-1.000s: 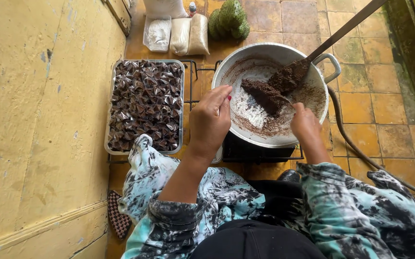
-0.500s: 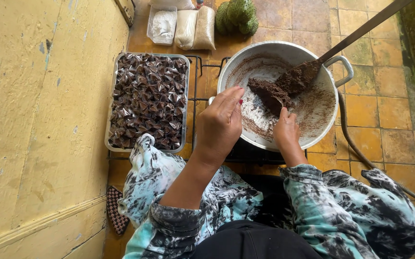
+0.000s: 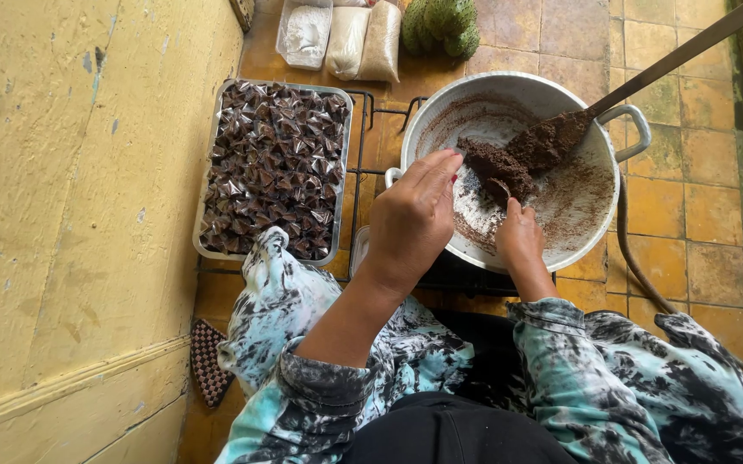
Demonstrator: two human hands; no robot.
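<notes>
Our right hand (image 3: 519, 239) now pinches dark brown paste (image 3: 499, 170) in the round metal pan (image 3: 599, 223); our left hand (image 3: 413, 215) has drawn closer, open and empty

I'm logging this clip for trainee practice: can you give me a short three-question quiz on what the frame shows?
1. True or false: the right hand reaches into the metal pan at the dark brown paste.
2. What fills the rectangular metal tray to the left of the pan? A) loose white powder B) small dark pieces wrapped in clear film C) green fruit
3. Fill in: a long-handled spatula rests in the pan, its blade coated in ____.

Key
1. True; its fingertips are at the paste.
2. B; the wrapped pieces fill it.
3. The same dark brown paste. The left hand hovers over the pan's near rim.
</notes>
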